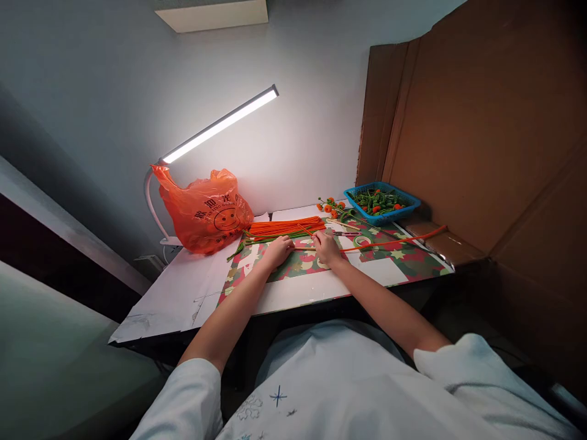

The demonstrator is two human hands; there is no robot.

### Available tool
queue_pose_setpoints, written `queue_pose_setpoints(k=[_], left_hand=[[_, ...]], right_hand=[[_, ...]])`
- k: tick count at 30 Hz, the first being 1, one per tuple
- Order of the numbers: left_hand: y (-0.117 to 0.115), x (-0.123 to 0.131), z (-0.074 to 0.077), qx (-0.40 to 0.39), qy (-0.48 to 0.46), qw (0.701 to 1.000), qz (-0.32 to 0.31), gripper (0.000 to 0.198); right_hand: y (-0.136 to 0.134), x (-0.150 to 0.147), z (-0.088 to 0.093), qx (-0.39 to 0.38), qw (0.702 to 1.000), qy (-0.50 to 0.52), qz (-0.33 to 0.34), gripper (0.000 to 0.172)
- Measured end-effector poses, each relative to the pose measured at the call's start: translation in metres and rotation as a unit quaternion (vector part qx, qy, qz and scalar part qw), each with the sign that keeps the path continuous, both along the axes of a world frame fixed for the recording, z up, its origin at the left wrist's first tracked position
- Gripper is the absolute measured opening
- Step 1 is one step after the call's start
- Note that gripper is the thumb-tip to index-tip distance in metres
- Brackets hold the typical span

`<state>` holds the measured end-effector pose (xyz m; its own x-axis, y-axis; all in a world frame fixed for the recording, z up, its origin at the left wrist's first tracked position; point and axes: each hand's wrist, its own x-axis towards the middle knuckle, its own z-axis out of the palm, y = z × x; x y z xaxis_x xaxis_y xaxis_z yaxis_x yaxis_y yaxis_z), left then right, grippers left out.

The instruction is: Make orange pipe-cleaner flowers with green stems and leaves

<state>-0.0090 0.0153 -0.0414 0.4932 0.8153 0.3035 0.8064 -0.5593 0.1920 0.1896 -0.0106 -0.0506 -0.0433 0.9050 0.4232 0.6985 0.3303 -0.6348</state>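
Observation:
My left hand (279, 250) is closed on one end of a thin wooden-looking stick (302, 249) held low over the table. My right hand (326, 249) pinches a long orange pipe cleaner (389, 243) where it meets the stick. One short end of the pipe cleaner points up and left; the long end runs far out to the right. The fingertips partly hide how it sits around the stick. Just behind my hands lie a bundle of orange pipe cleaners (287, 227) and several green pipe cleaners (263, 238).
A blue basket (351, 200) holds green stems with orange heads. Beside it lie small orange flowers (334, 208), a roll of tape (362, 242) and a dark slim tool (346, 233). An orange plastic bag (202, 214) and a lit lamp (224, 122) stand left; cardboard (477, 122) walls the right.

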Motion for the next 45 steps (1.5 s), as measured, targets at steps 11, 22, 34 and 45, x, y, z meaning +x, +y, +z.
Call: queue_pose_setpoints(k=[11, 22, 34, 45], left_hand=[[-0.016, 0.026, -0.017, -0.188, -0.434, 0.881, 0.024, 0.007], [-0.024, 0.029, -0.008, -0.345, -0.676, 0.651, -0.018, 0.032], [-0.035, 0.019, -0.001, -0.433, -0.644, 0.624, -0.087, 0.034], [-0.036, 0.011, -0.006, -0.482, -0.508, 0.705, -0.110, 0.038]], right_hand=[[-0.011, -0.011, -0.003, -0.015, 0.991, 0.036, 0.127, 0.021], [-0.009, -0.010, -0.004, -0.032, 0.986, 0.043, 0.155, 0.022], [0.005, 0.004, -0.008, -0.089, 0.957, 0.180, 0.208, 0.032], [0.011, 0.011, -0.011, -0.054, 0.962, 0.150, 0.220, 0.029]])
